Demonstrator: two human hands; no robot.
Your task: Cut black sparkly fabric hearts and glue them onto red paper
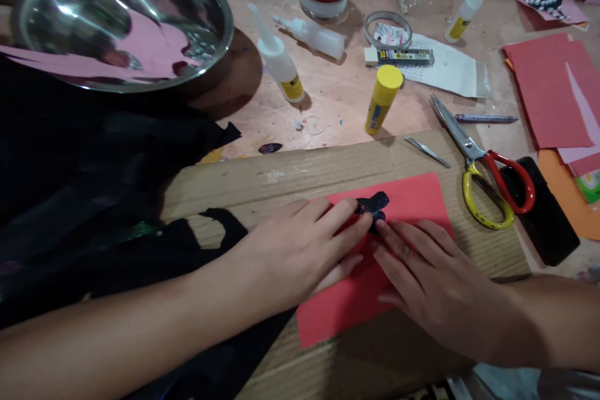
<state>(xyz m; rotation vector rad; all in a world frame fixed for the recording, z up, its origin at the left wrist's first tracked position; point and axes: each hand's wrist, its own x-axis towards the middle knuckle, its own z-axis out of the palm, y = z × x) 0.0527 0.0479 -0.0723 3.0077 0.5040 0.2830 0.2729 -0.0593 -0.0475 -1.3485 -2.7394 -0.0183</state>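
A red sheet of paper [412, 200] lies on the brown cardboard [300, 178]. On it is a small dark glittery cut-out [375, 201] with rounded lobes, partly covered by fingers. My left hand [309, 237] reaches across from the left, its fingers stretched out and their tips pressing on the cut-out. From the right, my right hand [440, 281] rests over the red sheet with fingers extended and apart, a fingertip touching the cut-out's lower edge. Neither hand grips anything. The part of the cut-out under the left fingertips is hidden.
Red-and-yellow-handled scissors [473, 150], a black phone [548, 219], tweezers [426, 152] and a pen [487, 119] lie right. Behind stand a glue stick [382, 103] and glue bottle [281, 69]. A metal bowl [220, 19] and black sheet material [117, 137] occupy the left.
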